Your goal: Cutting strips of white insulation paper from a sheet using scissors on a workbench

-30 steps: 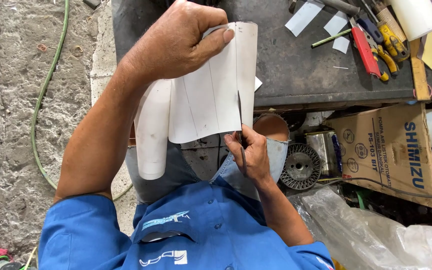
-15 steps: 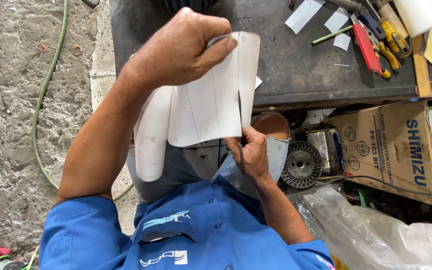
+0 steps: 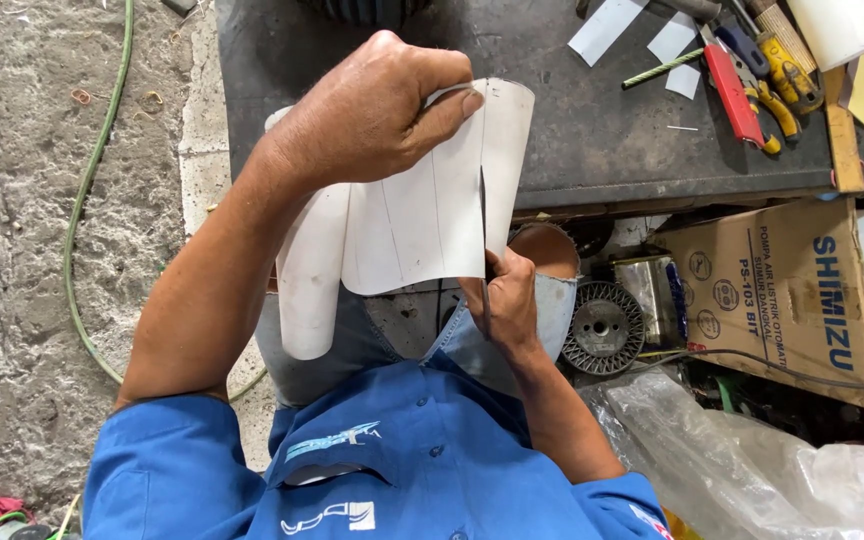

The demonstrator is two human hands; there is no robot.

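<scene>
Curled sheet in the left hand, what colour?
White sheet, with thin pencil lines; head view.

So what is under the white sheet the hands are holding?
Under the white sheet show the dark table edge, jeans and a white roll. The left hand grips its top; the right hand cuts from below. The rest is covered.

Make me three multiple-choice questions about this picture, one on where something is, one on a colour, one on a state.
1. Where is the cardboard box?
A. on the dark workbench
B. below the bench edge, at picture right
C. on the person's lap

2. What colour is the hose on the floor?
A. green
B. red
C. black

3. How is the white sheet held?
A. lying flat on the bench
B. lifted, left hand gripping its top, right hand at its lower edge
C. folded in a pocket

Answers: 1 B, it sits among the clutter beneath; 2 A, green line on concrete; 3 B, both hands touch it.
</scene>
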